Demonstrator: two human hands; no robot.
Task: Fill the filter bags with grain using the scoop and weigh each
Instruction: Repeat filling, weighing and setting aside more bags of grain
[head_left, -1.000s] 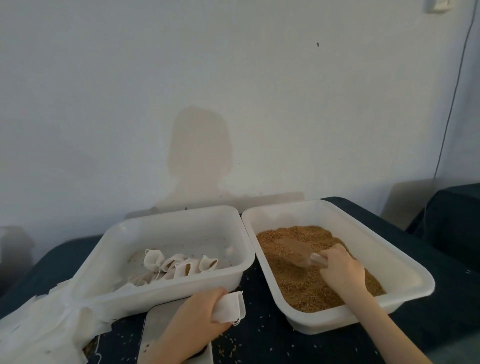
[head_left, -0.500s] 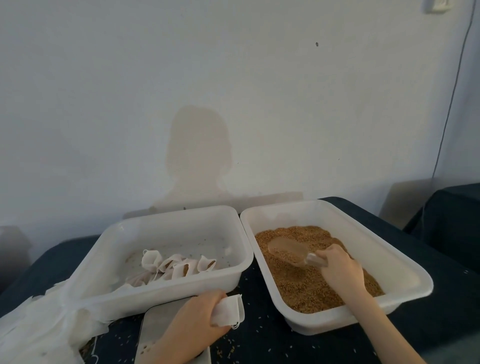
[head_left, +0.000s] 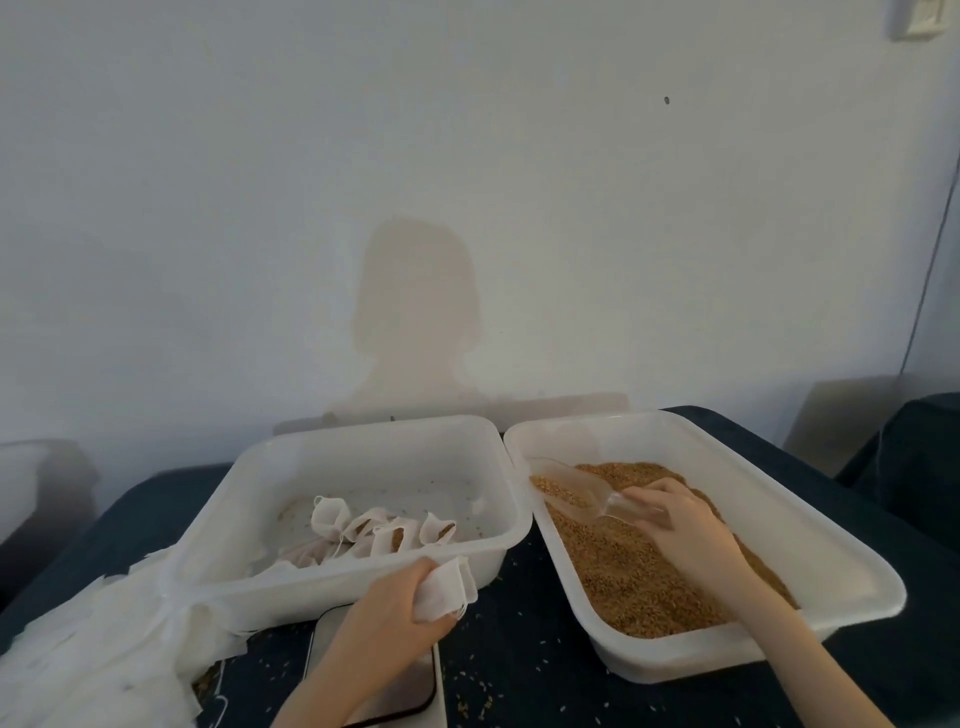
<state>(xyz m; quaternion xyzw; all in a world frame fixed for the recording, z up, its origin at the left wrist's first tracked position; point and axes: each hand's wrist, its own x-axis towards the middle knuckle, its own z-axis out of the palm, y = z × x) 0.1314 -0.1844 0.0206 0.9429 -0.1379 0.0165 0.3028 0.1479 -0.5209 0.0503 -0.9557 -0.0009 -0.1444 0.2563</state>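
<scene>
Lifted from the grain (head_left: 639, 566), the loaded scoop (head_left: 571, 491) sits gripped in the right hand (head_left: 680, 525); left hand (head_left: 395, 618) clutches a filter bag (head_left: 444, 590)

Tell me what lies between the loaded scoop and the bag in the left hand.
Only the touching rims of the two tubs lie between. The scoop is raised over the grain; the bag sits lower, past the left tub's corner.

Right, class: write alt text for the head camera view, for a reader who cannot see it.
A right hand lifts a clear scoop of grain from a white tub of grain, while the left hand grips an empty filter bag above a scale. A second white tub on the left holds filled bags.
</scene>
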